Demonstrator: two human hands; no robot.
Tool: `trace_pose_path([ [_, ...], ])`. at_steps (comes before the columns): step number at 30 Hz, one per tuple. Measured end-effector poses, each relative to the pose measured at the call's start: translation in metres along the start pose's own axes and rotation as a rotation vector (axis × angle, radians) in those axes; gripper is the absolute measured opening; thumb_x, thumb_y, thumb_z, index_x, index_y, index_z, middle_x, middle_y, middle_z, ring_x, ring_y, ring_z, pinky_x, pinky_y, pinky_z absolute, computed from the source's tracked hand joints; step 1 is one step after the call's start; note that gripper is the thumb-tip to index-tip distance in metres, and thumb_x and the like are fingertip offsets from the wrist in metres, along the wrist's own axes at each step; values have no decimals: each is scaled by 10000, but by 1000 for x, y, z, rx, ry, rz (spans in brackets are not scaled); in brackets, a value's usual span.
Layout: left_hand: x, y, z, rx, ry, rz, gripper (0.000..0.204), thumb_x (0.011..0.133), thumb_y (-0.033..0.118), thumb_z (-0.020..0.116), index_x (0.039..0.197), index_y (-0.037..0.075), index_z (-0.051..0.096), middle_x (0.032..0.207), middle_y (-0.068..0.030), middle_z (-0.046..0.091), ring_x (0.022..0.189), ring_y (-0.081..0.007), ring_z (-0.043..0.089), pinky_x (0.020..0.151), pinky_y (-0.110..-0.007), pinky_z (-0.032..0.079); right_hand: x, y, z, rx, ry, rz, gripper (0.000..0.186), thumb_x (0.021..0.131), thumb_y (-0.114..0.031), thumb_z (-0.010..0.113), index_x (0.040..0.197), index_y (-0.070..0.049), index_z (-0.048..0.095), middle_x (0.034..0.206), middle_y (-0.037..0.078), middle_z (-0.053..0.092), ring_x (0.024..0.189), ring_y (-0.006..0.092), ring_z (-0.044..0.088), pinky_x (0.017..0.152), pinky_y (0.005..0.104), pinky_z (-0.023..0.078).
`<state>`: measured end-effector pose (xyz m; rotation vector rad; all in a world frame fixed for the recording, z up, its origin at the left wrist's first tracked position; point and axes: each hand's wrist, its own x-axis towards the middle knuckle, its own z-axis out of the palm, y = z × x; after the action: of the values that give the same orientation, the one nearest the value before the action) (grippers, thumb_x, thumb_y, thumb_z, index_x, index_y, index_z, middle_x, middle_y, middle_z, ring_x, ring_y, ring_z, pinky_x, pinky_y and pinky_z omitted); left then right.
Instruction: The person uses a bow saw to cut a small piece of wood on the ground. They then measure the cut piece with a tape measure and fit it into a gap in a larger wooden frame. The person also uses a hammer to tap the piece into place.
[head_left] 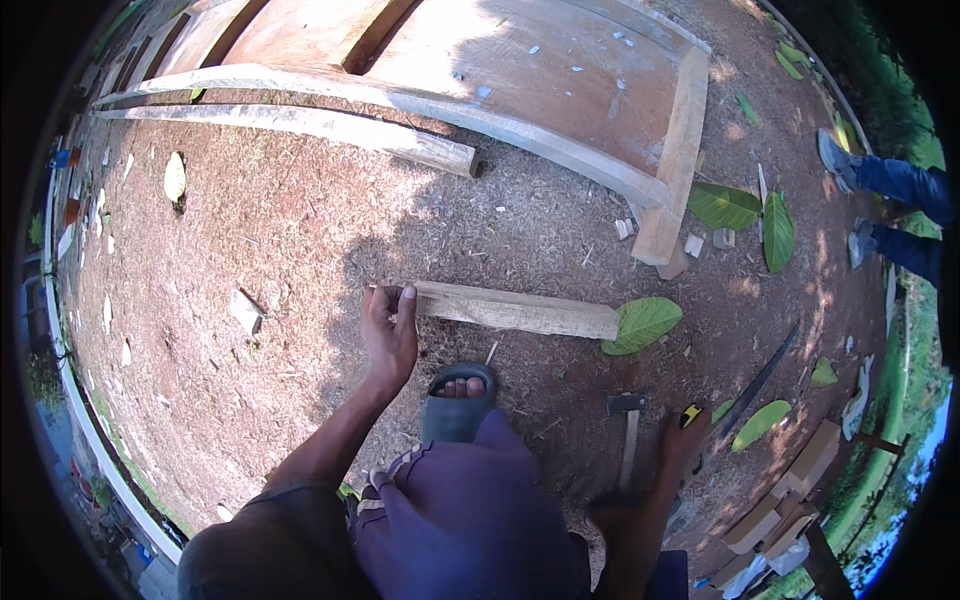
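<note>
My left hand [388,335] grips the near-left end of a short squared length of timber [520,309], thumb on top and fingers at its end. The timber lies crosswise in front of my sandalled foot, its right end beside a green leaf [642,326]. Out to the right, my right hand [682,440] is closed around a small yellow-and-black tape measure [690,415]; its fingers are partly hidden. Beside that hand a long dark saw blade [762,388] points away to the upper right; its handle is hard to make out. A hammer [628,430] lies left of my right forearm.
A large wooden frame with a panel [560,80] spans the far side, its end post [672,160] at right. A long timber [400,143] lies along it. A person's legs [900,190] stand far right. Wood offcuts [790,490], a pale chunk [245,312] and leaves dot the ground.
</note>
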<state>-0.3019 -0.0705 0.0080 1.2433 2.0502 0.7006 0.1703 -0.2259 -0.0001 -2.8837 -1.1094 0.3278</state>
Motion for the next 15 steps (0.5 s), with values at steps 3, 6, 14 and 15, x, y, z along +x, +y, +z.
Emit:
trace_pose_path([
  [3,-17,-10,-8,47,20,100,297,1000,222,628,1113,-45,565,979,-193,561,906,-318,577,813,-436,476,0,28,2,-20,-27,-147,740,854,-198,702,1491,18,394,1420,280,507,1350,447,465,1140,504,359],
  [6,-46,-24,-4,104,-78,325,324,960,206,669,1141,-36,550,1031,-213,568,927,-362,571,823,-467,462,6,56,-1,30,-150,-171,772,870,-229,690,1513,42,361,1438,290,490,1357,451,447,1166,491,329],
  [14,-108,-43,19,-59,-753,831,484,876,336,572,1285,78,597,1140,-116,615,1117,-346,582,1021,-484,388,38,49,-78,-218,-428,-519,738,756,-169,797,1408,-8,492,1257,251,587,1178,446,558,998,510,462],
  [15,-110,-44,21,-83,-782,838,504,870,349,548,1295,82,600,1142,-105,621,1123,-339,587,1042,-487,374,39,46,-88,-272,-402,-569,735,747,-169,804,1398,-10,501,1236,246,593,1159,442,564,978,513,472],
])
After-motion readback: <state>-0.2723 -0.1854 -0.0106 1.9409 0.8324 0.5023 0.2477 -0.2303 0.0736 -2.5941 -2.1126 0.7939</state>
